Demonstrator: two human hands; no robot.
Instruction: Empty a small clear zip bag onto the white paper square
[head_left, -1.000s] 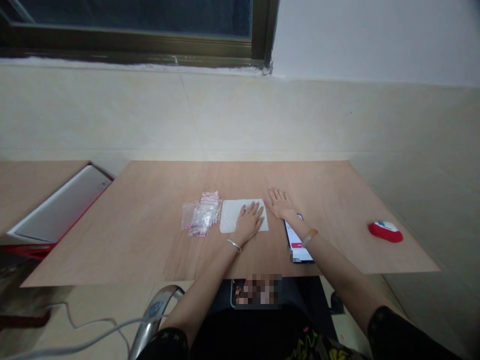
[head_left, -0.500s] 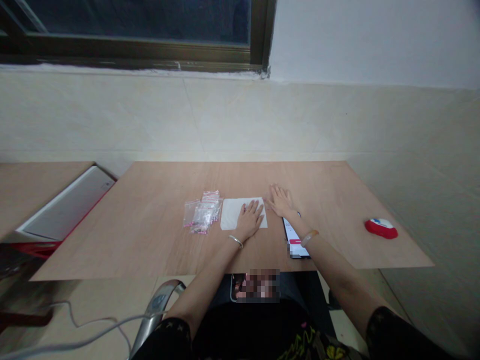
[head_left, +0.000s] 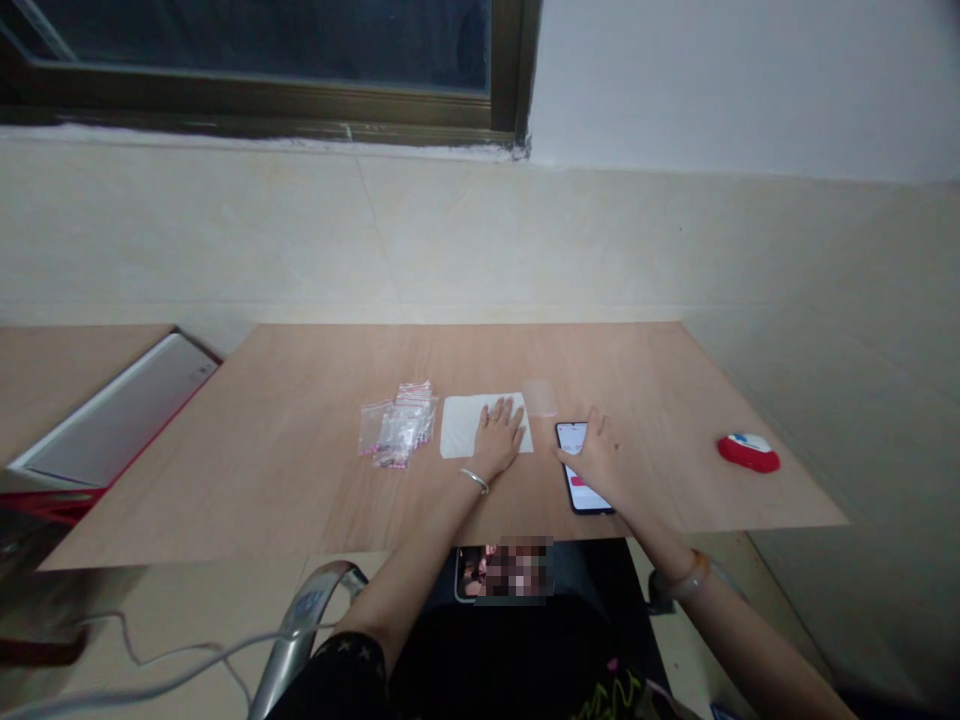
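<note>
My left hand (head_left: 497,436) lies flat and open on a white sheet (head_left: 463,422) in the middle of the wooden table (head_left: 300,480). Just left of the sheet is a small heap of clear zip bags with pink seals (head_left: 396,431). My right hand (head_left: 595,459) rests over a phone (head_left: 579,468) with a lit screen, to the right of the sheet; its fingers are curled and a fingertip touches the screen. A small clear bag (head_left: 539,396) lies flat on the table just beyond the sheet's right corner.
A red, white and blue object (head_left: 748,452) sits near the table's right edge. A white-and-red box (head_left: 105,415) lies on the neighbouring table at left. A chair back and cable (head_left: 300,625) are below, next to my lap. A tiled wall stands behind the table.
My right hand has pulled back from beside the sheet toward me and now sits on the phone. The clear bag it covered is now exposed. My left hand stayed on the sheet.
</note>
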